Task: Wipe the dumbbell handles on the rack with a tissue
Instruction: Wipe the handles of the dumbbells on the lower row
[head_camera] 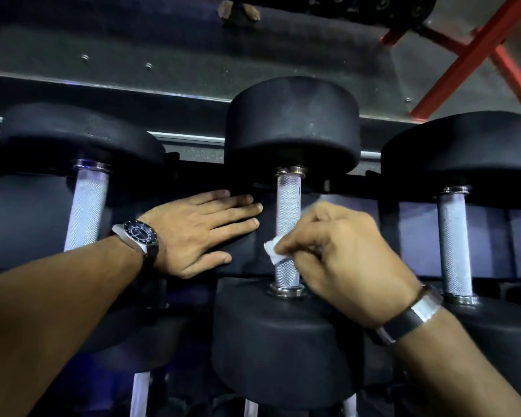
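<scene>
Status: wiping in progress, middle handle (288, 218).

Right hand (340, 263): fingers curled and clamped on a tissue (272, 251), which is pressed against the lower part of the middle handle, just above its lower collar. Only a small white corner of tissue shows beyond the fingertips (286, 246); the rest is hidden in the grip.

Left hand (199, 233): fingers straight and together, flat on the dark rack (244, 257) surface just left of the same handle. Holds nothing; apparently bracing.

Progress, judged: upper part of this handle, above the fingers, is bare to view. Cannot tell whether it has been wiped. Left handle (86, 210) and right handle (454, 245) stand well apart from both hands, untouched now; no visible sign either way of cleaning. More handles show faintly on the row below.

Left to do: finish this handle, then likely the neighbours.
</scene>
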Demonstrator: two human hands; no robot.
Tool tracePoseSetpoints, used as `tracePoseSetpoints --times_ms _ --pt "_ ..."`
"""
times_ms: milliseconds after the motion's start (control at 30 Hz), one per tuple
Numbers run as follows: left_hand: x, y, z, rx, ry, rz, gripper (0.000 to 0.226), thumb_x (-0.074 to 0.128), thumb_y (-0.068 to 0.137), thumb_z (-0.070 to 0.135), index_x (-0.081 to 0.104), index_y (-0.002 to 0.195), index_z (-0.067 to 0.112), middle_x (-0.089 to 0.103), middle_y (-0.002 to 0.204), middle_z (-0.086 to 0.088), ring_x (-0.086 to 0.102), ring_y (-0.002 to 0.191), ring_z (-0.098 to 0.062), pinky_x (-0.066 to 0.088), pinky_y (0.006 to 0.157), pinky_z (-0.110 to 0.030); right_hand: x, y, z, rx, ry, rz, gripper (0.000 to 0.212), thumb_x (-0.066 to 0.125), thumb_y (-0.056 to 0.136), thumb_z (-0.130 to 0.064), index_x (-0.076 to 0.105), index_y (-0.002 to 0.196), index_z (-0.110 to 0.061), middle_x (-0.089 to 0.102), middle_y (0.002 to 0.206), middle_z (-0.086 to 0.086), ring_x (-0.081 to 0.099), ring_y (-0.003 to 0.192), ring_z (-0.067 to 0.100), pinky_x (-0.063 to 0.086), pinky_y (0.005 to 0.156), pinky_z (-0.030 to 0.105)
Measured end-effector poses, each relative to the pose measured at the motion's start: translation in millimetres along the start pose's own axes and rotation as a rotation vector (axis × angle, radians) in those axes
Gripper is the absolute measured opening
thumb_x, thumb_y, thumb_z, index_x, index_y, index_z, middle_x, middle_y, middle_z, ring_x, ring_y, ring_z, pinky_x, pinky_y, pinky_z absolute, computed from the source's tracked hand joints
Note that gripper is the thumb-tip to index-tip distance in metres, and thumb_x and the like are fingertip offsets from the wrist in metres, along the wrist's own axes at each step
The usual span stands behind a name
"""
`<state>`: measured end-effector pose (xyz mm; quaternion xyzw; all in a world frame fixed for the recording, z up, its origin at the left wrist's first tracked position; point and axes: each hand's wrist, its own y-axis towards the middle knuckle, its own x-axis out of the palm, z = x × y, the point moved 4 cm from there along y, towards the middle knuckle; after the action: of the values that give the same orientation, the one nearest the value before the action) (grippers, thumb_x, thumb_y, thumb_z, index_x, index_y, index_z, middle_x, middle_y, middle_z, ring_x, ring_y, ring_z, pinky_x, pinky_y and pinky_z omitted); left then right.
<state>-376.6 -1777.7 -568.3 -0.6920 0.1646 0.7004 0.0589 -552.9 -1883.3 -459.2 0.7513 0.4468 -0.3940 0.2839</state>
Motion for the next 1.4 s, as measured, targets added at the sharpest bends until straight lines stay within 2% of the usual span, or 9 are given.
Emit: tracePoseSetpoints --times_ms 100,233,400,500,567,733,833,1133,1400 --pt "-1.8 1.0 0.6 0.002 0.003 0.004 0.064 0.037 0.100 0.048 0.041 0.151 0.009 0.028 0.162 -0.009 0.026 0.150 -0.026 0.020 0.122 -0.044 -8.0 2.3 7.3 0.065 -0.005 0.109 0.022 0.062 0.073 -0.016 0.078 0.081 -0.029 0.066 0.084 -0.006 0.065 0.079 0.015 0.054 0.071 0.036" --pt "-1.3 1.0 0.2 0.002 0.001 -0.009 0.064 0.036 0.100 0.048 0.040 0.151 0.010 0.027 0.162 -0.009 0.025 0.150 -0.025 0.019 0.122 -0.044 -2.4 -3.6 -3.2 0.018 -0.003 -0.151 0.024 0.059 0.070 -0.020 0.078 0.081 -0.031 0.064 0.080 -0.011 0.063 0.078 0.008 0.054 0.074 0.033" --pt "-1.2 1.0 -0.3 -0.002 0.002 0.006 0.064 0.038 0.099 0.048 0.040 0.151 0.011 0.027 0.162 -0.008 0.024 0.150 -0.025 0.017 0.123 -0.043 -13.1 11.4 1.0 0.110 -0.060 -0.001 0.024 0.056 0.068 -0.019 0.076 0.076 -0.029 0.064 0.082 -0.008 0.063 0.080 0.013 0.054 0.074 0.036" --pt "-1.0 0.8 -0.1 0.003 -0.003 0.009 0.064 0.038 0.099 0.048 0.040 0.151 0.010 0.027 0.162 -0.009 0.025 0.149 -0.025 0.017 0.123 -0.043 -0.7 5.3 -9.8 0.024 -0.051 -0.302 0.024 0.055 0.066 -0.022 0.076 0.077 -0.029 0.064 0.081 -0.009 0.062 0.079 0.008 0.054 0.074 0.034" --pt "-0.7 1.4 -0.2 0.000 -0.002 0.003 0.064 0.037 0.099 0.048 0.041 0.151 0.010 0.028 0.162 -0.010 0.027 0.149 -0.026 0.019 0.122 -0.044 -10.8 4.8 -4.8 0.044 -0.041 -0.357 0.025 0.055 0.064 -0.021 0.077 0.074 -0.029 0.067 0.076 -0.010 0.061 0.074 0.005 0.052 0.072 0.025" --pt "-0.5 0.6 0.2 0.000 -0.013 0.004 0.064 0.039 0.099 0.048 0.040 0.151 0.010 0.028 0.162 -0.008 0.025 0.150 -0.025 0.021 0.121 -0.046 -27.0 31.7 6.2 0.128 -0.138 0.180 0.024 0.061 0.073 -0.017 0.078 0.084 -0.030 0.069 0.084 -0.004 0.065 0.076 0.016 0.050 0.075 0.029" --pt "-1.4 0.9 0.2 0.001 -0.011 0.010 0.064 0.038 0.099 0.048 0.040 0.151 0.011 0.027 0.162 -0.008 0.024 0.150 -0.024 0.018 0.122 -0.044 -14.3 30.2 2.4 0.098 -0.171 0.268 0.019 0.068 0.079 -0.017 0.078 0.092 -0.026 0.068 0.091 0.000 0.066 0.082 0.021 0.054 0.072 0.034" --pt "-1.0 0.7 0.5 0.000 -0.006 0.003 0.065 0.038 0.099 0.048 0.039 0.152 0.011 0.027 0.162 -0.008 0.024 0.150 -0.025 0.019 0.122 -0.045 -8.1 13.9 -1.0 0.136 -0.129 0.038 0.012 0.079 0.078 -0.023 0.076 0.088 -0.030 0.065 0.088 -0.004 0.064 0.083 0.021 0.054 0.073 0.041" --pt "-1.6 1.2 1.3 0.002 0.006 -0.009 0.065 0.038 0.098 0.048 0.041 0.151 0.009 0.028 0.161 -0.010 0.025 0.149 -0.026 0.020 0.122 -0.045 -1.6 -18.9 1.3 0.244 0.048 -0.309 0.017 0.084 0.072 -0.019 0.077 0.075 -0.035 0.069 0.079 -0.014 0.064 0.081 0.002 0.051 0.079 0.024"
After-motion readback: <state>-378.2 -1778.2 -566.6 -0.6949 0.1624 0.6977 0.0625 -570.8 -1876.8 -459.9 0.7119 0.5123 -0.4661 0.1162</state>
